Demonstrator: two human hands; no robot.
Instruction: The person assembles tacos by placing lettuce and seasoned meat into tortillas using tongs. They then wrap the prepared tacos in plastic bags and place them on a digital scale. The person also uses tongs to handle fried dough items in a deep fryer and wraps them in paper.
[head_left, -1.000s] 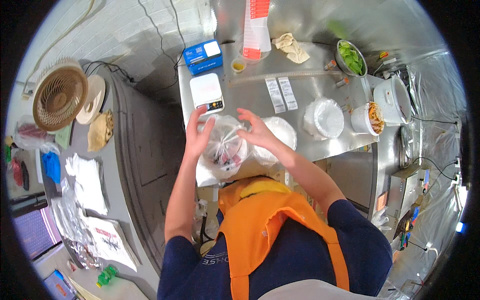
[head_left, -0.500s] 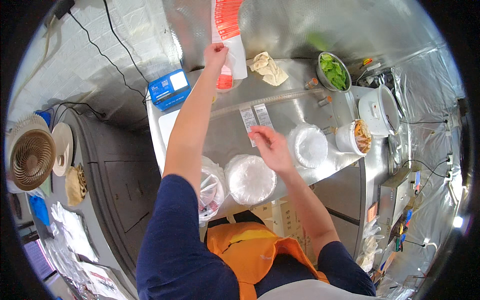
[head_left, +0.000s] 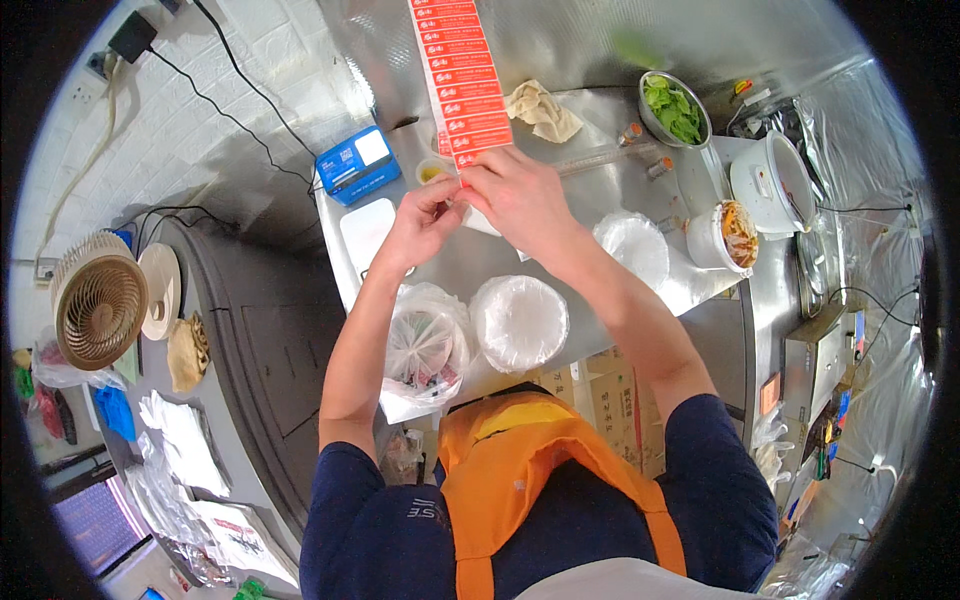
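Observation:
A long strip of red labels [head_left: 465,80] on white backing hangs down over the metal counter from its far side. Both hands meet at its lower end. My left hand [head_left: 428,225] is closed in a pinch on the strip's end, and my right hand [head_left: 515,195] pinches it just beside, over the last labels. Nearer to me stand a round plastic-wrapped container [head_left: 518,323] and, left of it, a clear plastic bag [head_left: 425,340] with something reddish inside. Another plastic-wrapped round container [head_left: 632,248] sits right of my right forearm. My hands and arms hide the counter beneath them.
A blue box [head_left: 357,168] and a white lid-like piece [head_left: 368,232] lie at left. Toward the back are a crumpled cloth [head_left: 545,110] and a bowl of green leaves [head_left: 672,110]. A white tub of orange-brown food [head_left: 735,238] and a white pot [head_left: 775,185] stand at right.
My left hand has come down from high on the strip to its lower end. My right hand has moved up and left from near two paper slips to grip the strip; the slips are now hidden.

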